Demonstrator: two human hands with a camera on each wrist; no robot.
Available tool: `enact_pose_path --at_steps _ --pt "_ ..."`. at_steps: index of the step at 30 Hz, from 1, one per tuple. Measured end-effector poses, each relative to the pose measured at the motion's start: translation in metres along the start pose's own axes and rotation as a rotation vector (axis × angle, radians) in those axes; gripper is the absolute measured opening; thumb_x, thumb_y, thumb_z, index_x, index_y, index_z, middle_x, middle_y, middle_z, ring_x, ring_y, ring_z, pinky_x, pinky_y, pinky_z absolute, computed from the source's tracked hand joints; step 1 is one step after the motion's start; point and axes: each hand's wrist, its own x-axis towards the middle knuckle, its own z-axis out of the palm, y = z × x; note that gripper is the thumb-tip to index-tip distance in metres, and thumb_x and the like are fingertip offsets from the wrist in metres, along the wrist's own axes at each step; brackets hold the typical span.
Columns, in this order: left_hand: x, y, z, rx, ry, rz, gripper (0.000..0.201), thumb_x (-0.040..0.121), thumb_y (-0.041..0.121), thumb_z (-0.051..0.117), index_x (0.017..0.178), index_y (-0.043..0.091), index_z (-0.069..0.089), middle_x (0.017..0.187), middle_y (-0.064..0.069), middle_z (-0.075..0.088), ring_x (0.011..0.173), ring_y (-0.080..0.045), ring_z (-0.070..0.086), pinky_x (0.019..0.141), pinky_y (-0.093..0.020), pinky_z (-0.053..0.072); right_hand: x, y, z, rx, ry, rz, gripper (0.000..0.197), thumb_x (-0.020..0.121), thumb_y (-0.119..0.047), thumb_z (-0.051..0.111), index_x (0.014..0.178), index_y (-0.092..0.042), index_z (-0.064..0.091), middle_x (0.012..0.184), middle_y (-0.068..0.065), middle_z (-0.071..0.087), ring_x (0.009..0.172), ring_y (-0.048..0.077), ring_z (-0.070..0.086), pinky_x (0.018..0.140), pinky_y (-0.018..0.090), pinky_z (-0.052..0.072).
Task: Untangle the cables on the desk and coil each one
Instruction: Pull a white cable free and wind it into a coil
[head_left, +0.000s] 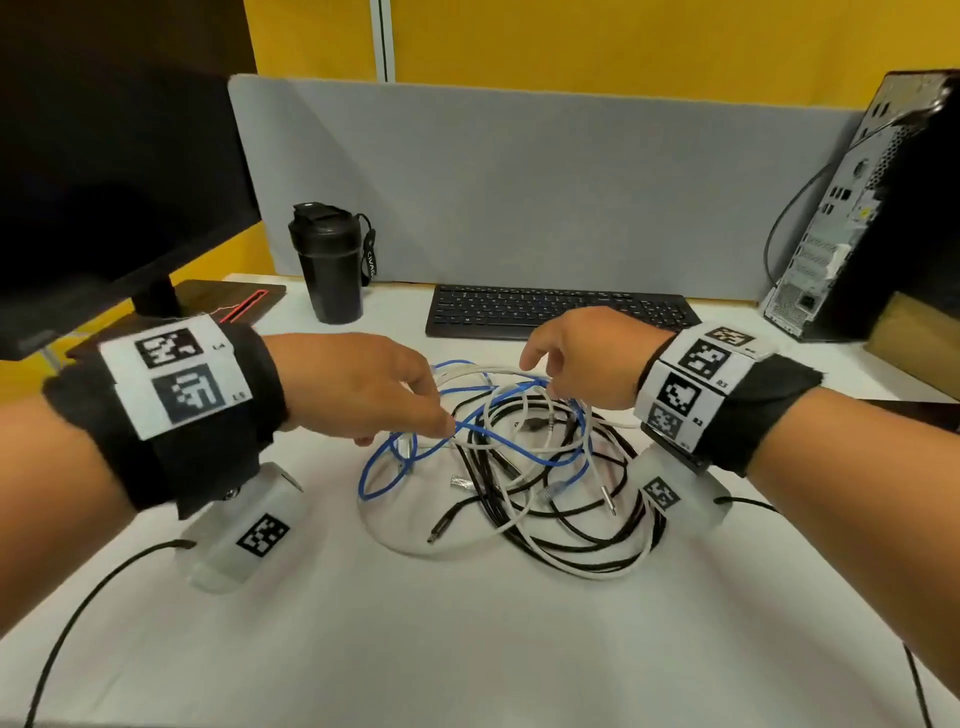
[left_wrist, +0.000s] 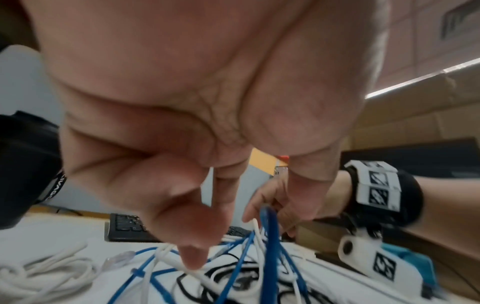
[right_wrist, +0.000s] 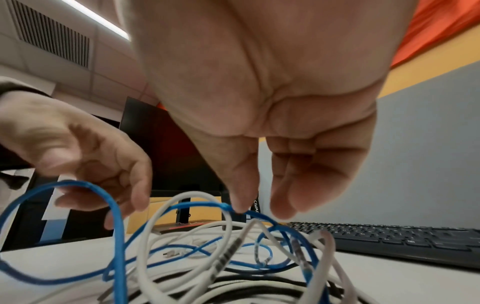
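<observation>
Fingers of the left hand pinch together on the blue cable where it rises off the tangle, thumb and forefinger closed on the strand. Over at the far side, the right hand curls its fingers down onto another raised loop of the same blue cable, thumb and forefinger nipping it. Both hands hover above the heap, which lies in the middle of the white surface: blue, white cable and black cable loops lie crossed over one another, several plug ends sticking out. Behind the heap sits a black keyboard, with a black bottle to its left.
</observation>
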Motion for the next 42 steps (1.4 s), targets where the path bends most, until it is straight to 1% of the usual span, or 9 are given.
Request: enact_pose_path --at_steps 7,13,20,25,31,34,36,39,42 --pt "-0.010 0.003 0.026 0.206 0.146 0.165 0.018 0.101 0.031 0.051 0.106 0.027 0.068 0.100 0.006 0.067 0.088 -0.012 0.059 0.083 -0.030 0.051 0.003 -0.018 0.002 -0.103 -0.029 -0.060 0.028 0.093 -0.018 0.064 0.120 -0.024 0.069 0.124 -0.003 0.066 0.109 0.018 0.061 0.088 0.025 0.044" --pt "-0.023 0.004 0.034 0.207 0.185 0.206 0.020 0.100 0.034 0.052 0.106 0.027 0.070 0.099 0.006 0.069 0.089 -0.015 0.060 0.085 -0.032 0.051 -0.003 -0.009 -0.009 0.113 0.263 -0.117 0.020 0.094 -0.022 0.063 0.110 -0.019 0.074 0.088 -0.011 0.063 0.083 0.010 0.055 0.065 0.016 0.034" --pt "-0.021 0.005 0.042 0.211 0.146 0.159 0.023 0.097 0.043 0.052 0.102 0.029 0.069 0.093 0.005 0.068 0.085 -0.017 0.061 0.081 -0.035 0.054 -0.011 -0.005 -0.028 0.436 0.514 -0.133 0.008 0.091 -0.021 0.067 0.087 -0.026 0.072 0.068 -0.013 0.061 0.055 -0.004 0.054 0.061 0.018 0.043" --pt "-0.005 0.007 0.035 -0.073 0.361 -0.008 0.052 0.078 0.077 0.058 0.108 0.035 0.056 0.097 0.009 0.064 0.087 -0.008 0.060 0.080 -0.033 0.054 -0.016 -0.007 -0.028 0.350 0.351 -0.121 0.008 0.092 -0.020 0.067 0.089 -0.025 0.072 0.067 -0.008 0.066 0.065 0.013 0.063 0.070 0.033 0.056" --pt "0.014 0.022 0.034 -0.484 0.300 0.135 0.014 0.095 0.033 0.065 0.086 0.023 0.069 0.082 0.006 0.076 0.060 -0.009 0.058 0.044 -0.011 0.042 -0.017 -0.008 -0.007 0.530 0.384 -0.038 0.028 0.093 -0.019 0.066 0.121 -0.024 0.067 0.100 -0.009 0.069 0.082 0.009 0.067 0.077 0.027 0.056" --pt "0.019 0.025 0.036 -0.462 0.347 0.174 0.021 0.097 0.034 0.062 0.081 0.021 0.067 0.074 0.005 0.074 0.055 -0.004 0.056 0.050 -0.013 0.045 -0.024 -0.014 -0.011 0.361 0.507 -0.105 0.030 0.091 -0.024 0.067 0.121 -0.028 0.067 0.102 -0.013 0.066 0.090 0.007 0.060 0.076 0.015 0.042" --pt "0.020 0.027 0.037 -0.397 0.387 0.204 0.025 0.097 0.038 0.061 0.078 0.023 0.066 0.072 0.004 0.070 0.051 -0.001 0.054 0.055 -0.018 0.047 -0.026 -0.021 -0.017 0.203 0.353 -0.184 0.028 0.092 -0.026 0.066 0.120 -0.027 0.068 0.103 -0.012 0.068 0.092 0.007 0.060 0.075 0.016 0.042" --pt "0.019 0.029 0.038 -0.322 0.394 0.225 0.024 0.098 0.038 0.060 0.078 0.025 0.065 0.066 0.007 0.064 0.049 -0.001 0.053 0.055 -0.021 0.045 -0.024 -0.029 -0.027 0.044 0.169 -0.204 0.014 0.091 -0.028 0.068 0.103 -0.024 0.075 0.085 -0.016 0.066 0.084 0.008 0.063 0.065 0.015 0.042" --pt "0.018 0.028 0.039 -0.231 0.395 0.215 0.021 0.100 0.032 0.057 0.085 0.022 0.068 0.072 0.007 0.064 0.061 -0.007 0.057 0.058 -0.022 0.044 -0.020 -0.024 -0.045 0.271 0.240 -0.151 0.002 0.085 -0.028 0.075 0.085 -0.027 0.074 0.059 -0.017 0.064 0.056 -0.004 0.058 0.053 0.015 0.042"
